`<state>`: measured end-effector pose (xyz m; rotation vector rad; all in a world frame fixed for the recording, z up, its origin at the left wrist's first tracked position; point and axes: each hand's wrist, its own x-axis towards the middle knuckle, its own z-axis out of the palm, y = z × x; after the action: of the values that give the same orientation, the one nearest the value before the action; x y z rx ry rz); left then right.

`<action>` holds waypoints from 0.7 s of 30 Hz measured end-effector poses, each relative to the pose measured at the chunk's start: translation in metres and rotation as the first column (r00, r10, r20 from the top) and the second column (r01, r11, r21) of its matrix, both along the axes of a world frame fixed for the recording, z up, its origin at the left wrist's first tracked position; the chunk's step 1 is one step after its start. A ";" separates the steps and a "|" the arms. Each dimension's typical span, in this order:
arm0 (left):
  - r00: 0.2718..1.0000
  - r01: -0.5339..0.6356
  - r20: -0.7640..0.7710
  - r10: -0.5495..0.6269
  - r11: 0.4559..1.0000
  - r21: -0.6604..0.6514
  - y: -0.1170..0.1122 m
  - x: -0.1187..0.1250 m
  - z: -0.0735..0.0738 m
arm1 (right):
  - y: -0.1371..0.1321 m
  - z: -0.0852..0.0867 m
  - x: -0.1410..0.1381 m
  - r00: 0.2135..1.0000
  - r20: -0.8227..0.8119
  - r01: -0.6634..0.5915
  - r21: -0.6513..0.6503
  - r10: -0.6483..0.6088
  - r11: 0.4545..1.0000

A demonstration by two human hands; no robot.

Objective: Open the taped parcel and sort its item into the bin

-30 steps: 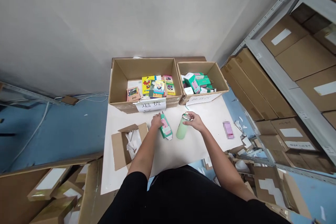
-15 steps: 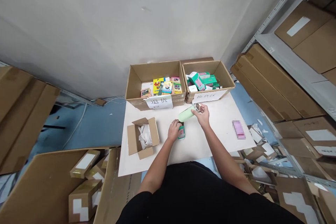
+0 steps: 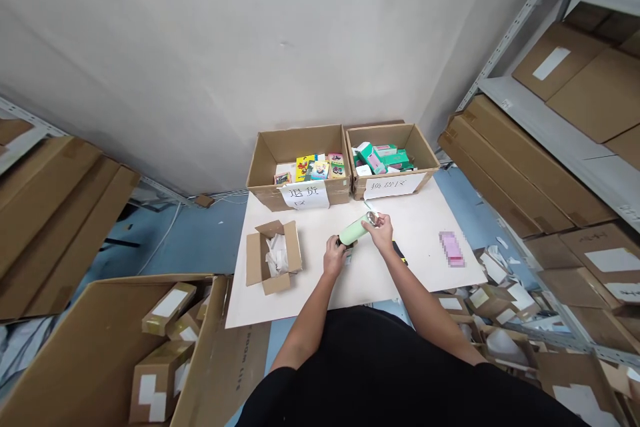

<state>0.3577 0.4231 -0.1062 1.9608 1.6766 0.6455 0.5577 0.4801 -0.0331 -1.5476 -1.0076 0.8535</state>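
The person wears a black short-sleeved top, its dark cloth filling the frame at 6 o'clock. Both forearms are bare from the elbow down. Left hand [image 3: 334, 258] and right hand [image 3: 382, 232] are ungloved, without rings or watch visible.

The left hand [image 3: 334, 256] has left the green box and now grips the bottle [image 3: 354, 231] base

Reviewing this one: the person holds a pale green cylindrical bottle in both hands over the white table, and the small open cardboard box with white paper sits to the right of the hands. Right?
Not quite. The head view shows the small open cardboard box with white paper to the left of the hands, not the right. The rest holds: left hand and right hand hold the pale green cylindrical bottle over the white table.
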 end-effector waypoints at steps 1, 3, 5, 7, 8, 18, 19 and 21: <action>1.000 -0.024 0.011 0.025 1.000 -0.014 -0.001 0.002 -0.001 | -0.005 0.000 0.003 1.000 0.015 -0.009 0.004 0.009 1.000; 0.996 -0.081 0.035 0.083 0.995 -0.055 -0.002 0.006 -0.005 | -0.014 0.002 0.006 0.998 0.046 -0.038 0.010 0.038 0.999; 0.989 -0.125 0.069 0.131 0.989 -0.085 -0.004 0.009 -0.009 | -0.020 0.005 0.006 0.994 0.080 -0.082 0.013 0.081 0.997; 0.980 -0.157 0.105 0.166 0.984 -0.085 -0.007 0.010 -0.013 | -0.023 0.006 0.004 0.986 0.115 -0.126 0.016 0.123 0.992; 0.975 -0.178 0.118 0.186 0.981 -0.079 -0.009 0.011 -0.015 | -0.023 0.007 0.002 0.981 0.132 -0.145 0.019 0.142 0.989; 0.949 -0.263 0.155 0.274 0.961 -0.086 -0.021 0.014 -0.027 | -0.014 -0.026 -0.024 0.848 0.358 -0.398 -0.059 0.391 0.916; 0.947 -0.271 0.157 0.281 0.959 -0.079 -0.021 0.014 -0.028 | -0.016 -0.033 -0.028 0.821 0.391 -0.414 -0.093 0.416 0.905; 0.944 -0.281 0.156 0.290 0.957 -0.077 -0.021 0.014 -0.031 | -0.021 -0.049 -0.035 0.766 0.472 -0.424 -0.139 0.436 0.895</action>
<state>0.3716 0.4019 -0.1370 1.5919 1.8684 0.8349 0.5230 0.4588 -0.0818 -1.6179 -1.7889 0.7875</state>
